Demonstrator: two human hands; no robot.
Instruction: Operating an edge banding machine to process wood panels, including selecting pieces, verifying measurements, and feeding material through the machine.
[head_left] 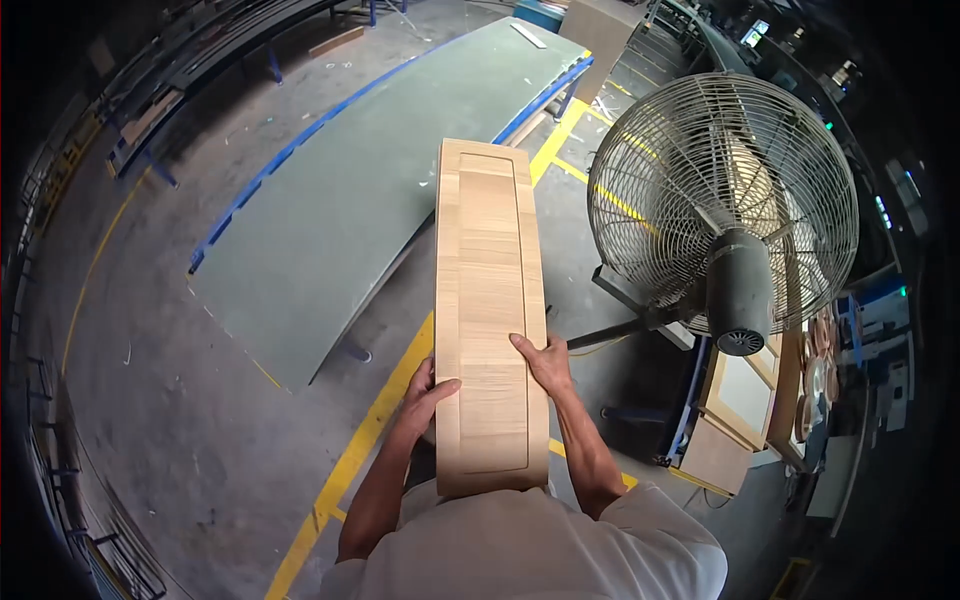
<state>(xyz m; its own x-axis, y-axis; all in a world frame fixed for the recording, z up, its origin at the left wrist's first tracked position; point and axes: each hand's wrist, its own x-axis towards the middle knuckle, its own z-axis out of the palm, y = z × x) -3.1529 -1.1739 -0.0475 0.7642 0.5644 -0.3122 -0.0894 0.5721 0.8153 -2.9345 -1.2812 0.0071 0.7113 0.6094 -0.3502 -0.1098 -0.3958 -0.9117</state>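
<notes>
A long light-wood cabinet door panel (490,290), with a raised frame around a recessed middle, is held lengthwise in front of my body. It looks thick, perhaps several panels stacked; the underside is hidden. My left hand (428,398) grips its left edge, thumb on the top face and fingers down the side. Slightly farther along, my right hand (545,365) holds the right edge with its thumb on the face. The near end of the panel rests against or close to my shirt.
A long table (340,190) with a grey-green top and blue edges stands ahead to the left. At right is a big caged fan (725,210) on a stand. Beyond it, wooden panels (735,395) lie on a blue-framed rack. Yellow lines (385,400) mark the floor.
</notes>
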